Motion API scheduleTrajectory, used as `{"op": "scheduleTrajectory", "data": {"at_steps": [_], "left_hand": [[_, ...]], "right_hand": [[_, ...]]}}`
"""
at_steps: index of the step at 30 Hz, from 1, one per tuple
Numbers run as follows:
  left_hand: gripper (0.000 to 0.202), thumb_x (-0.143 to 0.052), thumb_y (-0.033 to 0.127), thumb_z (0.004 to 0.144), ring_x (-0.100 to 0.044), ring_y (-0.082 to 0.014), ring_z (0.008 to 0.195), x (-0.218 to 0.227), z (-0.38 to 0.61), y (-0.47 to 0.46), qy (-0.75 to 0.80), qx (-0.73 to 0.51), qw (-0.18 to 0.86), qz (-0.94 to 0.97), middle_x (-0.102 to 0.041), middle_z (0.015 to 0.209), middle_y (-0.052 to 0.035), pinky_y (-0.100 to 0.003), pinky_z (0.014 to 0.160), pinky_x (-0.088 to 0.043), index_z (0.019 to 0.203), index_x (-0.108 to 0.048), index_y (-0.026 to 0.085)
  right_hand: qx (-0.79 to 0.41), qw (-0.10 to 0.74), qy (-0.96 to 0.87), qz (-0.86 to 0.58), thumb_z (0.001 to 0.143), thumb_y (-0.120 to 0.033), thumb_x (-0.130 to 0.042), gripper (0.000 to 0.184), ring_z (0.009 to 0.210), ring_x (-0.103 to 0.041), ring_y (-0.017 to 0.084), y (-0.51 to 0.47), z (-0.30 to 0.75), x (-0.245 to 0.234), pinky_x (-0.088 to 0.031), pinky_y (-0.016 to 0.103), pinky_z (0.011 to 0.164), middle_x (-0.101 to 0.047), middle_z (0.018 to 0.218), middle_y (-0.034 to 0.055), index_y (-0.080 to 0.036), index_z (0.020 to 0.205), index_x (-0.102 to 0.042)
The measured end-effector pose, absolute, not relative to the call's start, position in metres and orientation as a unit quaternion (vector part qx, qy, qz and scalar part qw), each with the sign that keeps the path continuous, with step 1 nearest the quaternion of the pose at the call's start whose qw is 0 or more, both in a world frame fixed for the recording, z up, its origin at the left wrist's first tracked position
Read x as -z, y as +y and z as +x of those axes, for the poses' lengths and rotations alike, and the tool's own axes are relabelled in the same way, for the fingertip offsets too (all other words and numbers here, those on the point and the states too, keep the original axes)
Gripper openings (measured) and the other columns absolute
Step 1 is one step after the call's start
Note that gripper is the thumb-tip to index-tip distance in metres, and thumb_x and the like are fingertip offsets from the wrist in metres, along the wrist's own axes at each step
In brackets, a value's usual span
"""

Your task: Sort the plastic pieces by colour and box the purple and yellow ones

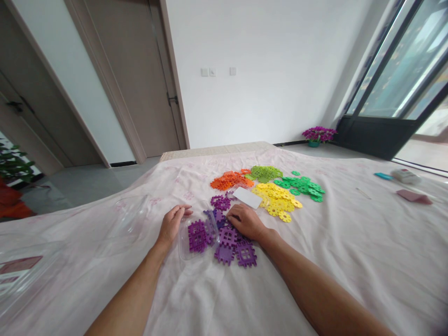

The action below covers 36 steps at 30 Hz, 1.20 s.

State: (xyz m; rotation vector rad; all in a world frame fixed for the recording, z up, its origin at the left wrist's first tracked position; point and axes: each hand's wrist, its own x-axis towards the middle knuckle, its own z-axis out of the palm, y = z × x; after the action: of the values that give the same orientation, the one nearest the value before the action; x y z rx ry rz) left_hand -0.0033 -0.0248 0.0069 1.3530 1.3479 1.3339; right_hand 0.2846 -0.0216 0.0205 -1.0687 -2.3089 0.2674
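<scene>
Clear plastic rectangular tray (182, 247) lay on the pale, faintly patterned cloth (301, 289), with magenta-purple square lattice pieces (197, 236) inside it, towards the middle. More purple square plastic pieces with notched edges (228, 236) lay loosely overlapped just right of the tray, some under the right hand.

Left hand (172, 223): fingers loosely bent, partly closed, at the tray's far left corner; could not tell whether it gripped the rim. Right hand (245, 220): fingers curled downward over the loose pieces; fingertips hidden, so any hold could not be confirmed.

Handling notes (judgement): the thin tray looked light and apt to slide, so a steady left-hand touch on its rim seemed worthwhile. Notched edges looked likely to snag; lifting pieces singly, flat and by opposite edges, seemed safest. The right wrist needed care near the yellow flower-shaped discs (276, 198), heaped just beyond it.
</scene>
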Motion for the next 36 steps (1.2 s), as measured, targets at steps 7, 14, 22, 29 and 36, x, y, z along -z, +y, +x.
{"op": "scheduleTrajectory", "data": {"at_steps": [7,14,22,29,36], "left_hand": [[0.047,-0.058,0.054,0.080,-0.070,-0.0232,0.087,-0.0077,-0.0022,-0.0262,0.527,-0.534,0.402,0.525,-0.075,0.091,-0.0101,-0.034,0.080,-0.049,0.107,-0.066,0.015],[0.057,-0.058,0.052,0.082,-0.070,-0.0227,0.088,-0.0076,-0.0016,-0.0274,0.525,-0.544,0.404,0.515,-0.075,0.092,-0.0094,-0.036,0.082,-0.050,0.126,-0.056,0.016],[0.060,-0.059,0.055,0.081,-0.070,-0.0225,0.087,-0.0070,-0.0018,-0.0272,0.527,-0.542,0.399,0.519,-0.075,0.090,-0.0088,-0.036,0.082,-0.049,0.126,-0.056,0.016],[0.054,-0.056,0.054,0.083,-0.069,-0.0229,0.091,-0.0048,-0.0033,-0.0267,0.528,-0.532,0.398,0.529,-0.074,0.096,-0.0099,-0.034,0.082,-0.049,0.123,-0.059,0.016],[0.048,-0.053,0.051,0.084,-0.069,-0.0237,0.090,-0.0043,-0.0049,-0.0245,0.533,-0.516,0.392,0.543,-0.074,0.094,-0.0112,-0.035,0.082,-0.049,0.113,-0.064,0.014]], "right_hand": [[-0.094,0.286,-0.866,-0.400,0.091,-0.016,-0.053,0.017,0.082,-0.059,0.016,-0.0209,0.2848,-0.0190,-0.044,0.028,0.079,-0.066,0.084,0.0022,-0.021,0.081,-0.066],[-0.092,0.285,-0.866,-0.400,0.091,-0.016,-0.053,0.016,0.083,-0.059,0.016,-0.0204,0.2857,-0.0181,-0.043,0.028,0.079,-0.066,0.084,0.0024,-0.021,0.082,-0.065],[-0.093,0.284,-0.867,-0.399,0.092,-0.016,-0.053,0.017,0.083,-0.059,0.015,-0.0216,0.2851,-0.0189,-0.043,0.027,0.080,-0.066,0.084,0.0023,-0.020,0.081,-0.065],[-0.091,0.285,-0.865,-0.402,0.092,-0.017,-0.053,0.016,0.083,-0.059,0.016,-0.0209,0.2850,-0.0193,-0.044,0.028,0.080,-0.066,0.084,0.0025,-0.020,0.082,-0.066],[-0.090,0.289,-0.865,-0.400,0.091,-0.015,-0.054,0.016,0.082,-0.059,0.015,-0.0222,0.2851,-0.0189,-0.043,0.027,0.079,-0.066,0.083,0.0018,-0.020,0.081,-0.065]]}}
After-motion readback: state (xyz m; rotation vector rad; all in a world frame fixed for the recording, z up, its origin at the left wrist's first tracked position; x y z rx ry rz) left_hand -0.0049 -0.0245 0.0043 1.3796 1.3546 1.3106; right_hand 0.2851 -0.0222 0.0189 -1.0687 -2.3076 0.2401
